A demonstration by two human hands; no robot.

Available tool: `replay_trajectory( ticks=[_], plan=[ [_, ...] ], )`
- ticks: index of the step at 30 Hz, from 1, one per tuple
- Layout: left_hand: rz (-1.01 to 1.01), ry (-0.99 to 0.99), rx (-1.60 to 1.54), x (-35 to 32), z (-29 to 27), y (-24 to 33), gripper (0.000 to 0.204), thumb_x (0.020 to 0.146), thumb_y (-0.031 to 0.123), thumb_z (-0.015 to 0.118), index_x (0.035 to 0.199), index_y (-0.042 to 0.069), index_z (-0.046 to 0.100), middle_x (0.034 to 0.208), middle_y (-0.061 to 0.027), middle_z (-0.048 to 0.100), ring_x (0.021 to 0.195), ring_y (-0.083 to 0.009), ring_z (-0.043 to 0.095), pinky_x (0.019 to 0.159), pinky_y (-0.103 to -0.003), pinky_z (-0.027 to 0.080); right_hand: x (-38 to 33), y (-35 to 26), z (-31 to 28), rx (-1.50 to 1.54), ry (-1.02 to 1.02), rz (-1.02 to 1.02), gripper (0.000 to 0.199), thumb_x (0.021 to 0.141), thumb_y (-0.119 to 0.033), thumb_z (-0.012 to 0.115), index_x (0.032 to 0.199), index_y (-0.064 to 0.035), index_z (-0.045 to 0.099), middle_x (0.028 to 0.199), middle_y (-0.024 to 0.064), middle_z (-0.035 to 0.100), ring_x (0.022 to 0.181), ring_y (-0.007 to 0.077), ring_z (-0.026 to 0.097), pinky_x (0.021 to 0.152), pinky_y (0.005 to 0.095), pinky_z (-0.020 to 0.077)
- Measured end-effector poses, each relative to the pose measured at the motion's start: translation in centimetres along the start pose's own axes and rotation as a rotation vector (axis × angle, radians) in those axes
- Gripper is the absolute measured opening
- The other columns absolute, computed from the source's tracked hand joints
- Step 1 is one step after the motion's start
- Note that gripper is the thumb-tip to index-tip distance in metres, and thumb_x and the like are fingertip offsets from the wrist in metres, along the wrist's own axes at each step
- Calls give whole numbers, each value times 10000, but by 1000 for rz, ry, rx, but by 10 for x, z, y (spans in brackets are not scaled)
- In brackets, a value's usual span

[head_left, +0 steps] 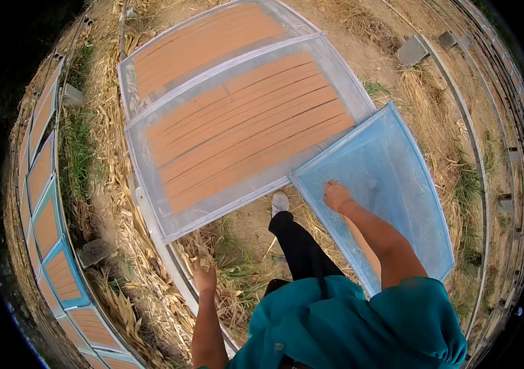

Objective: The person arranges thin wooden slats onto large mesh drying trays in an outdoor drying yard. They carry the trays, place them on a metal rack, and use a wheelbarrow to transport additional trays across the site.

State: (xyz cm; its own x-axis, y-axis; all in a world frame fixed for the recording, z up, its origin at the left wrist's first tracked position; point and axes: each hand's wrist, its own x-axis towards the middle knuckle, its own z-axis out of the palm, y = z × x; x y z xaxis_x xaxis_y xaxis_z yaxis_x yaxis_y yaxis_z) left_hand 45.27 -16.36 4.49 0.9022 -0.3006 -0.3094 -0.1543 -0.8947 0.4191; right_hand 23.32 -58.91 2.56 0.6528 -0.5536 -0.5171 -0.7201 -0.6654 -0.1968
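A blue-edged frame with pale blue mesh [391, 178] lies at a slant on my right, its upper corner against a larger white-edged frame. Over its mesh, near the left edge, is my right hand [337, 195] with curled fingers; what they grip, if anything, is too small to make out. An orange strip [363, 243] shows beside my right forearm, partly hidden by it. My left hand [205, 278] hangs low on the left near a pale rail [185, 283], fingers apart and holding nothing. Ahead, the white-edged mesh frame [145, 203] carries long orange strips [249, 123] side by side.
Another white-edged frame with an orange sheet [206, 43] lies beyond. More framed orange panels [62, 277] line the far left. Dry husks and straw [114, 234] cover the ground. Concrete blocks [412, 50] and a long rail [468, 117] are on the right. My shoe [279, 203] is between the frames.
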Motion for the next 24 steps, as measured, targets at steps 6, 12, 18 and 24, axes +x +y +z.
replay_trajectory(
  ticks=[6, 12, 18, 24],
  plan=[
    [77, -53, -16, 98, 22, 62, 550, 704, 97, 607, 1201, -44, 419, 1202, -239, 454, 1097, -394, 455, 931, -405, 393, 148, -57, -36, -126, -97, -163, 310, 787, -138, 487, 1073, -32, 535, 1109, 153, 539, 1040, 309, 529, 837, 404, 466],
    [222, -234, -10, 148, 36, 95, 570, 695, 127, 579, 1205, -58, 403, 1236, -265, 415, 1111, -419, 426, 939, -441, 373, 163, -61, -39, 180, -143, -19, 312, 789, -172, 472, 1052, -30, 564, 1089, 167, 548, 1020, 324, 542, 831, 417, 464],
    [23, -696, 7, 190, 8, 160, 748, 744, 214, 658, 1338, -42, 282, 1356, -258, 317, 1275, -378, 283, 1079, -338, 217, 65, -32, -57, 307, -344, 182, 305, 803, -273, 492, 1033, -90, 575, 1040, 160, 585, 968, 340, 559, 779, 451, 462],
    [518, -796, -181, 236, -35, 282, 585, 733, 164, 639, 1227, -70, 431, 1061, -242, 573, 960, -326, 558, 853, -397, 444, -25, -43, -81, 451, -132, 432, 260, 782, -233, 494, 954, -91, 628, 893, 140, 634, 894, 343, 587, 746, 438, 464]
  ],
)
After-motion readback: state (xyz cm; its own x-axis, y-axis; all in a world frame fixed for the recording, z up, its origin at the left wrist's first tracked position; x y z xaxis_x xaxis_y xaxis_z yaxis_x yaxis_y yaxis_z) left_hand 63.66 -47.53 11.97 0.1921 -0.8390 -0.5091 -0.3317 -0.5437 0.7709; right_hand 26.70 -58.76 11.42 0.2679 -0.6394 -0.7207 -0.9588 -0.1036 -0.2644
